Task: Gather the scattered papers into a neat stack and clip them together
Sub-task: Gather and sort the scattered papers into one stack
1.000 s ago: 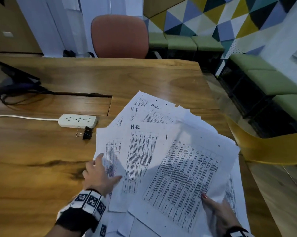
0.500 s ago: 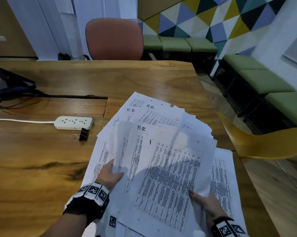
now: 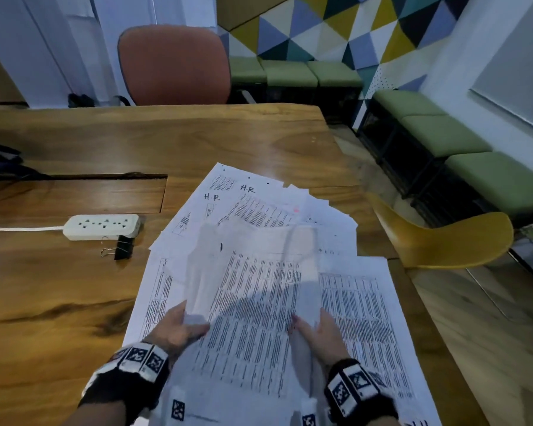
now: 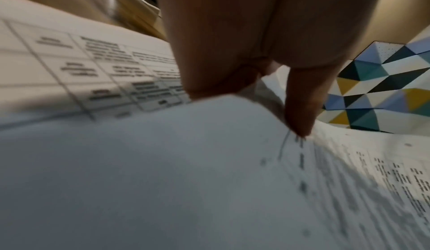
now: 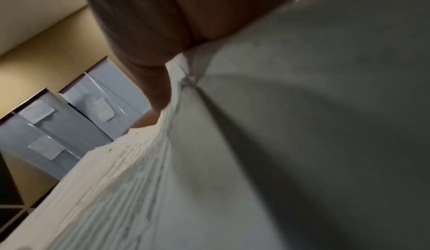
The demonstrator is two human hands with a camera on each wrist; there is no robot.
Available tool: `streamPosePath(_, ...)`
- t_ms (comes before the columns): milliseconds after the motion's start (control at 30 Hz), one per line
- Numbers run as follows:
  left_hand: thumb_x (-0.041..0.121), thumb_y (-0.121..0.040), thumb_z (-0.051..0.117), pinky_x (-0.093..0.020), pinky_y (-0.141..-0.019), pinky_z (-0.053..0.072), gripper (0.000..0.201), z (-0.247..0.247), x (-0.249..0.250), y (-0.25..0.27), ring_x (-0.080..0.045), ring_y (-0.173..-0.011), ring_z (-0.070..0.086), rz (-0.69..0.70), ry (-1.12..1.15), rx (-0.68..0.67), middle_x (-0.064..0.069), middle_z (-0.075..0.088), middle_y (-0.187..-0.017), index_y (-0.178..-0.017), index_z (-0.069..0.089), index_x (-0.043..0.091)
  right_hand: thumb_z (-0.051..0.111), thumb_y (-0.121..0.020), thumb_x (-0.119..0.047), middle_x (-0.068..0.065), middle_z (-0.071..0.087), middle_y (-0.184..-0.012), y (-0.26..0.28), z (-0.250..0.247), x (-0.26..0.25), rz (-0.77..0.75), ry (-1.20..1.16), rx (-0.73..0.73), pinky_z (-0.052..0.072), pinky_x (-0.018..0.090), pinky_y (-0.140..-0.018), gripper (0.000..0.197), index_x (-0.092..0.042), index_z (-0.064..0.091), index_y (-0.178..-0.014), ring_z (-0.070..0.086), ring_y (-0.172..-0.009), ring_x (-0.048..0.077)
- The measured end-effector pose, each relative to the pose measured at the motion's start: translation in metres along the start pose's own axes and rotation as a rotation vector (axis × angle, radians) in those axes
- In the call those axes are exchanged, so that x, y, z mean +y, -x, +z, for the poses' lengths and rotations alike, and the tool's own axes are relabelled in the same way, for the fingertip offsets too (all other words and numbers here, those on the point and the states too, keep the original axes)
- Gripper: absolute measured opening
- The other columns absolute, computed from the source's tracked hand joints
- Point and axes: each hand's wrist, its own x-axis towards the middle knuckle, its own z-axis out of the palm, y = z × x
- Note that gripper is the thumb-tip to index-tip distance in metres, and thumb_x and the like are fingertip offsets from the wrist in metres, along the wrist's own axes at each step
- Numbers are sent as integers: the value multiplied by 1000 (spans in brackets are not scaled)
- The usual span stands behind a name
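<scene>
Several printed white papers [image 3: 259, 296] lie fanned over the right part of the wooden table [image 3: 74, 302]. A bundle of them is lifted and curved between both hands. My left hand [image 3: 179, 329] grips the bundle's left edge, thumb on top; the left wrist view shows the thumb [image 4: 300, 106] pressing the sheets [image 4: 163, 171]. My right hand [image 3: 317, 330] grips the right edge, fingers hidden under the paper; the right wrist view shows the sheets [image 5: 279, 162] folded against the palm. More sheets [image 3: 363, 302] stay flat on the table. A black binder clip [image 3: 122, 248] lies left of the papers.
A white power strip [image 3: 102, 226] with its cord sits just behind the clip. A dark device and cables [image 3: 1, 161] are at the far left. A red chair [image 3: 174, 64] stands beyond the table, a yellow chair [image 3: 443, 241] at its right edge.
Both hands moved inward and took hold of the upper sheets, lifting them off the table into a curved bundle. One sheet on the right is now uncovered and lies flat.
</scene>
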Motion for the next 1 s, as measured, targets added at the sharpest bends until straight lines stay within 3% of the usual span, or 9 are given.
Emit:
streamPosePath(100,12,-61,82,-25,-51,48,35,-11,-1,7,-14,-42,58,-3,92,-72,-4,61,-46,-82,55,1,61,-84,-31,7,61,-101,-8,-13,6,-78,131,307,52,37,-84,31,-16,54,-110,58,-95,21)
streamPosePath(167,17,-54,86,-19,-50,43,37,-19,-3,9,-9,-34,51,-18,137,-98,-2,55,-40,-61,53,1,59,-83,-39,13,56,-114,-12,-22,11,-64,236,402,46,47,-94,47,-13,51,-121,53,-108,29)
streamPosePath(267,29,-22,95,-25,-60,49,66,-24,-7,7,-23,-54,67,-64,166,-126,-18,70,-62,-68,66,-10,43,-88,-52,-1,47,-129,-9,-14,10,-89,496,291,30,43,-107,60,-15,41,-136,38,-125,23)
streamPosePath(400,11,-67,78,-29,-73,54,40,-5,-10,1,-27,-88,70,-64,126,-45,-19,72,-99,-102,62,0,24,-61,-88,-16,31,-132,11,15,-3,-157,356,-8,22,40,-112,108,-21,17,-145,27,-125,8)
streamPosePath(500,5,-82,63,-46,-85,52,29,-1,-11,2,-39,-95,65,-8,31,39,-25,70,-98,-109,56,-4,50,-81,-56,-7,29,-142,10,-3,-13,-115,125,18,24,33,-109,81,-18,19,-145,27,-131,10)
streamPosePath(567,2,-83,60,-52,-88,50,24,-3,-13,5,-40,-95,65,-15,49,42,-24,71,-96,-107,58,-2,60,-85,-26,7,38,-144,-1,-36,-6,-64,335,359,30,40,-109,63,-11,33,-140,35,-133,24)
streamPosePath(633,1,-83,59,-46,-83,51,21,-3,-16,6,-38,-94,66,-6,55,65,-23,72,-94,-104,59,0,66,-80,-26,17,40,-141,-8,-74,4,135,561,572,32,46,-107,65,-10,37,-136,35,-130,33)
streamPosePath(800,4,-83,60,-34,-76,48,28,-1,-18,6,-33,-93,63,2,17,96,-22,68,-97,-110,54,-3,74,-70,-35,18,38,-137,-4,-109,19,374,610,576,37,49,-100,80,-12,34,-135,38,-124,37)
streamPosePath(1000,8,-85,58,-31,-69,46,28,1,-15,12,-28,-85,60,40,-22,88,-21,65,-95,-111,54,-2,64,-81,-14,17,64,-104,-5,-111,2,235,464,402,47,34,-76,22,-5,54,-99,58,-87,29)
